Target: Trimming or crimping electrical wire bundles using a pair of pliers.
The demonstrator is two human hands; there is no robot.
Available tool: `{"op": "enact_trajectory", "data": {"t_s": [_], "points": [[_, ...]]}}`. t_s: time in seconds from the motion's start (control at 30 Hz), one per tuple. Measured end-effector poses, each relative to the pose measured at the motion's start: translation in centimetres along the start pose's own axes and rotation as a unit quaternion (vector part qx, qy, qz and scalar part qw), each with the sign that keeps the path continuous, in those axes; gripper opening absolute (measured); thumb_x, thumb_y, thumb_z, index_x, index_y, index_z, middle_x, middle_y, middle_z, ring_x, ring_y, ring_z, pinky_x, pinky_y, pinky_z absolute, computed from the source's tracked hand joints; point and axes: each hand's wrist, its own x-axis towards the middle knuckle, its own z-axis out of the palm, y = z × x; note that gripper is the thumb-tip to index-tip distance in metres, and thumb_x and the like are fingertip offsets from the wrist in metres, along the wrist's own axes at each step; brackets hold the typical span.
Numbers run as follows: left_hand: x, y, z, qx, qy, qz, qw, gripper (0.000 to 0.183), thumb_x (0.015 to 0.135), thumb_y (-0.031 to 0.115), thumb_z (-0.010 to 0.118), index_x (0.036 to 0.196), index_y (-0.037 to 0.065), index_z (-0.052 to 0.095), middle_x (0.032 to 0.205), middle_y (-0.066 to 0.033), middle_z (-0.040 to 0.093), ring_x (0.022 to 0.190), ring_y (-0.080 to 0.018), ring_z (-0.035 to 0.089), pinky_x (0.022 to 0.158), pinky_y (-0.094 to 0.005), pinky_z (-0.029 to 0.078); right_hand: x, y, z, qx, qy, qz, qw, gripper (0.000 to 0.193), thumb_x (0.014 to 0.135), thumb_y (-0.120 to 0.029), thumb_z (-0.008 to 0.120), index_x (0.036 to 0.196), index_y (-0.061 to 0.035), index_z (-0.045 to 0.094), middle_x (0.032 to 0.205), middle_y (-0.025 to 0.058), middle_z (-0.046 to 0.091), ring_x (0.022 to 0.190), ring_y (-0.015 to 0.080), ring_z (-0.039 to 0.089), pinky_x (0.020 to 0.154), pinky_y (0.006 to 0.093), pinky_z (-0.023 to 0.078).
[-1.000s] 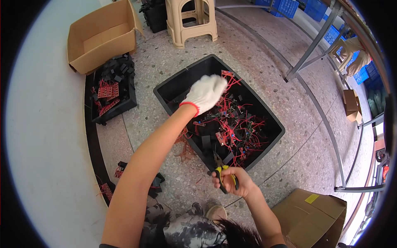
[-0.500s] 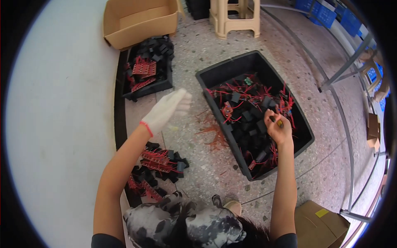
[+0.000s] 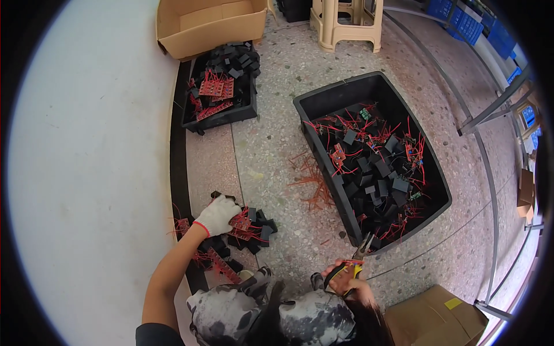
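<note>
My left hand (image 3: 217, 217), in a white glove with a red cuff, reaches down onto a floor pile of black blocks (image 3: 265, 232) and red boards with red wires. Its fingers curl over the edge of a red circuit board (image 3: 240, 228); the fingertips are partly hidden. Close to my knees, my bare right hand (image 3: 351, 284) grips pliers (image 3: 363, 248) with yellow-and-black handles. Their jaws are near the close corner of a large black bin (image 3: 325, 168), which holds many black blocks (image 3: 382, 168), red wires and small circuit boards.
A smaller black bin (image 3: 245, 113) of blocks and red boards stands far left, beside an open cardboard box (image 3: 213, 26). Red wire scraps (image 3: 314, 183) lie by the large bin. A beige stool (image 3: 349, 29) is behind; a carton (image 3: 435, 317) and metal frame (image 3: 490, 109) are right.
My left hand has come down from the air onto the floor pile. My right hand has left the large bin and drawn back toward my knees, showing the pliers. The view has shifted slightly.
</note>
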Motion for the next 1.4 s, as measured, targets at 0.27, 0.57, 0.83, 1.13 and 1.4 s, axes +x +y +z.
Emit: {"op": "enact_trajectory", "data": {"t_s": [0.27,0.57,0.83,1.13,1.4], "points": [[2.1,9.3,-11.5,-0.094,0.070,-0.089,0.989,0.051,0.078,0.041,0.074,0.115,0.009,0.059,0.093,-0.0147,0.066,0.087,-0.0362,0.068,0.078,-0.0462,0.054,1.2,-1.2,2.7,-0.125,0.010,-0.045,0.991,0.073,0.067,0.005,0.053,0.139,-0.0012,0.048,0.131,0.0184,0.059,0.129,0.0358,0.056,0.103,0.0404,0.049],[9.4,16.5,-20.3,-0.085,0.299,0.214,0.926,0.038,0.082,0.017,0.070,0.119,0.016,0.064,0.092,-0.0099,0.063,0.093,-0.0306,0.064,0.090,-0.0409,0.048,2.6,-8.1,6.1,0.283,-0.125,-0.274,0.911,0.076,0.065,0.022,0.035,0.140,0.0087,0.044,0.146,0.0207,0.048,0.146,0.0345,0.036,0.120,0.0377,0.039],[18.3,19.7,-16.7,0.285,0.264,0.437,0.811,0.026,0.091,0.015,0.055,0.113,0.024,0.064,0.101,-0.0027,0.061,0.101,-0.0222,0.060,0.108,-0.0461,0.037,1.8,-9.0,1.9,0.089,0.096,-0.189,0.973,0.049,0.068,0.018,0.045,0.116,0.0078,0.049,0.124,0.0228,0.051,0.129,0.0378,0.049,0.118,0.0492,0.039],[15.9,23.1,-15.9,-0.021,0.058,-0.038,0.997,0.076,0.088,0.002,0.058,0.156,0.019,0.030,0.151,-0.0213,0.041,0.117,-0.0411,0.059,0.089,-0.0505,0.054,-1.2,-8.9,-2.1,0.245,-0.252,-0.021,0.936,0.092,0.069,0.005,0.051,0.155,0.0093,0.019,0.134,0.0374,0.053,0.127,0.0467,0.055,0.090,0.0410,0.062],[17.7,18.6,-8.5,-0.236,0.371,0.028,0.898,0.090,0.083,0.009,0.073,0.158,0.005,0.023,0.154,-0.0271,0.034,0.126,-0.0373,0.058,0.102,-0.0422,0.050,1.3,-7.6,2.7,-0.036,-0.234,-0.072,0.969,0.093,0.066,0.011,0.053,0.155,-0.0041,0.031,0.143,0.0298,0.051,0.137,0.0501,0.045,0.105,0.0548,0.048]]}}
